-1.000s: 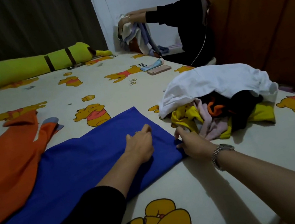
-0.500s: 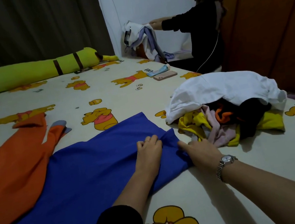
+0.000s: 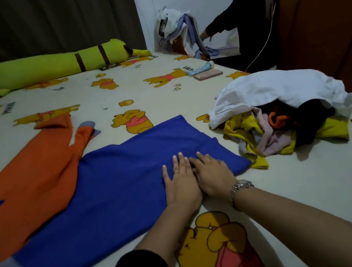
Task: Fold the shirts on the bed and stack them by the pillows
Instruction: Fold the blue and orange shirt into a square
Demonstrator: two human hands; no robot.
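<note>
While the blue shirt [image 3: 114, 190] lies spread on the bed [image 3: 295, 183], the left hand [image 3: 180, 185] and right hand [image 3: 214, 173] press it, fingers straight, beside the clothes pile [image 3: 278, 111].

The bed [image 3: 272, 187] is covered by a blue shirt [image 3: 112, 202], an orange shirt [image 3: 27, 181], a clothes pile [image 3: 283, 115], a yellow bolster [image 3: 54, 65] and a phone [image 3: 208, 74].
</note>
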